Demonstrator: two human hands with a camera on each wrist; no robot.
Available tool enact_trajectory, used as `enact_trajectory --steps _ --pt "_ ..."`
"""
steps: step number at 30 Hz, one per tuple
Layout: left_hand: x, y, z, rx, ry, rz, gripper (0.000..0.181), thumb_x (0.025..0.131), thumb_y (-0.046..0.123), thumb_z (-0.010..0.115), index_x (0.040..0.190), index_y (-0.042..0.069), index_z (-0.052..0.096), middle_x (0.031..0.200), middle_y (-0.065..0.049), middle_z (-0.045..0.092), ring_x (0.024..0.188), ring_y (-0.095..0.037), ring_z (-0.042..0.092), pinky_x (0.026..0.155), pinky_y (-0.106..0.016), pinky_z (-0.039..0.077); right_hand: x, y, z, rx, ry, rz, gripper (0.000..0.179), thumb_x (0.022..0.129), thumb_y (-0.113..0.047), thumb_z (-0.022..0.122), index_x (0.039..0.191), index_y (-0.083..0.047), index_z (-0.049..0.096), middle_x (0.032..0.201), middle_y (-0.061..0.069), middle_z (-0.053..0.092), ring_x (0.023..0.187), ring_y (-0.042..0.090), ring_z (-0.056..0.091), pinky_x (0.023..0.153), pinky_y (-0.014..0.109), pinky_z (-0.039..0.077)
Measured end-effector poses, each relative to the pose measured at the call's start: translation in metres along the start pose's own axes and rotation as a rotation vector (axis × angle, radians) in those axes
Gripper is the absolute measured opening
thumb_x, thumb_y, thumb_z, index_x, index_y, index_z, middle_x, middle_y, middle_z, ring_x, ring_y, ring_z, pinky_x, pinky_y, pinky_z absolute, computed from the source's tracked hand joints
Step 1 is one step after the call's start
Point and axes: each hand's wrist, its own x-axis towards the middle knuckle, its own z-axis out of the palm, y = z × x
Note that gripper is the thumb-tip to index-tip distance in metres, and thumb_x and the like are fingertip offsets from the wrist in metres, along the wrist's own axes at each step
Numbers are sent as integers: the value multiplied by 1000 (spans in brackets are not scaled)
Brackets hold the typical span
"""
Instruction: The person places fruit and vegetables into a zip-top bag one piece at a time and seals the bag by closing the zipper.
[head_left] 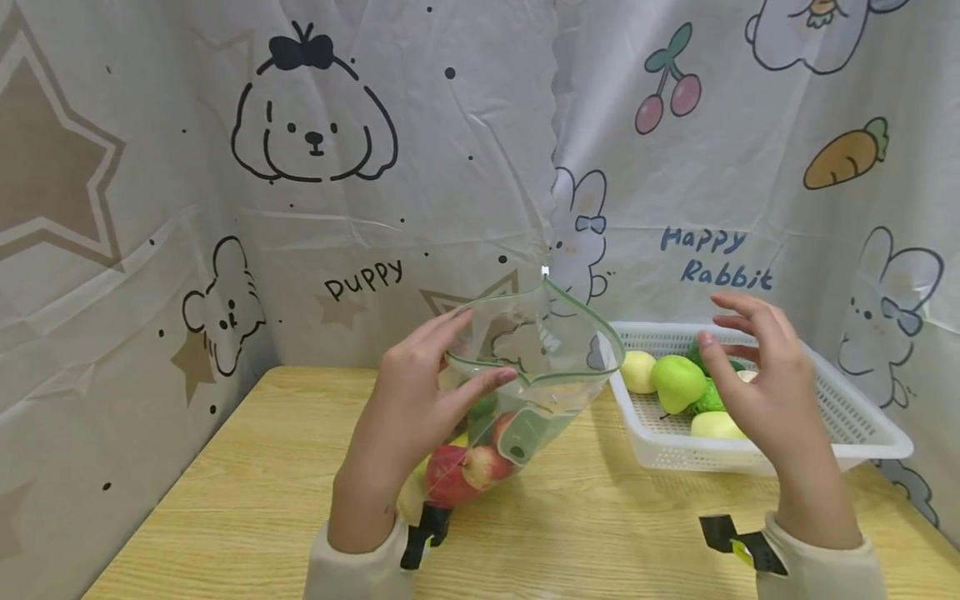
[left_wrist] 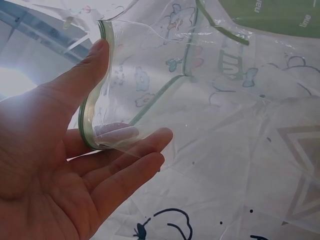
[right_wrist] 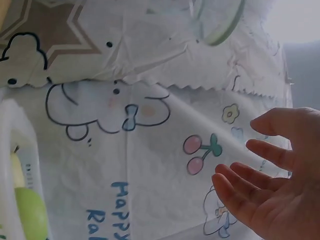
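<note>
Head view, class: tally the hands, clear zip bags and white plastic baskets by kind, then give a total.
Hands: 2 (left hand, right hand)
Clear zip bag: 1
White plastic basket: 1
Total: 4

In the head view, the left hand (head_left: 414,390) hides the clear bag's (head_left: 536,387) left side, and red fruit (head_left: 450,477) partly covers a yellowish piece (head_left: 411,502) whose kind cannot be told. The right hand (head_left: 778,383) hides part of the white basket's (head_left: 690,457) contents and near edge, including most of a dark green piece (head_left: 696,357). The table's (head_left: 225,500) near edge and both sleeves (head_left: 360,571) are cut off. The right wrist view crops the basket; tiny lettering inside its wall is unreadable. White lettering on the bag's green panel (left_wrist: 285,20) is cut off in the left wrist view
</note>
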Motion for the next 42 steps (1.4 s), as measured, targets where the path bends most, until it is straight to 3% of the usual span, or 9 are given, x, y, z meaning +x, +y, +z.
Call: enact_trajectory --steps 7,11,14,18,21,25,30,37,42 --pt "-1 0 -1 2 -7 -18 72 83 39 84 139 1 60 140 -13 61 125 -26 61 91 -37 60 0 31 10 -97 -107 89 40 98 -7 63 137 0 55 135 24 53 115 43 57 80 -4 38" --pt "-1 0 -1 4 -9 -19 72 83 38 84 139 1 60 140 -14 61 125 -27 61 92 -38 60 -6 57 23 -166 -207 150 42 100 -9 60 138 6 51 133 31 49 114 48 55 89 32 58" --pt "-1 -1 -1 -4 -6 -16 72 83 38 84 139 0 60 141 -15 61 126 -28 60 91 -39 60 -14 80 31 -236 -344 228 50 100 -11 58 142 12 44 137 38 42 121 55 46 98 70 46" --pt "-2 -1 -1 -12 -6 -20 72 82 37 85 139 0 60 141 -14 61 124 -27 61 90 -38 61 -25 106 39 -345 -544 319 61 99 -14 59 148 14 36 146 44 29 129 66 33 102 79 35" --pt "-2 -2 -1 -11 -9 -20 71 83 37 84 139 0 60 140 -14 61 122 -26 62 89 -36 61 -30 117 42 -361 -615 357 64 98 -16 60 149 13 34 150 45 23 130 69 28 102 81 33" --pt "-1 -2 -1 -8 -10 -17 70 84 37 83 139 1 60 139 -13 62 119 -24 63 88 -35 60 -31 122 44 -317 -601 368 62 97 -16 63 146 13 36 149 43 27 129 64 34 103 77 35" --pt "0 -1 -2 -7 -13 -19 71 84 38 83 140 2 60 140 -12 62 119 -24 63 89 -35 61 -30 120 45 -288 -554 373 54 94 -14 68 130 14 41 132 38 44 110 50 51 90 64 48" --pt "-1 -1 -2 -6 -14 -21 71 84 39 83 140 1 60 140 -12 62 122 -25 62 91 -36 60 -31 119 43 -277 -568 424 38 90 -16 74 106 7 48 105 28 53 91 38 53 76 52 49" --pt "-1 -1 -2 -6 -11 -15 71 84 38 83 140 2 60 140 -13 62 123 -25 62 94 -37 59 -30 119 43 -284 -578 436 43 89 -18 76 108 7 46 99 26 54 87 36 52 71 48 48"
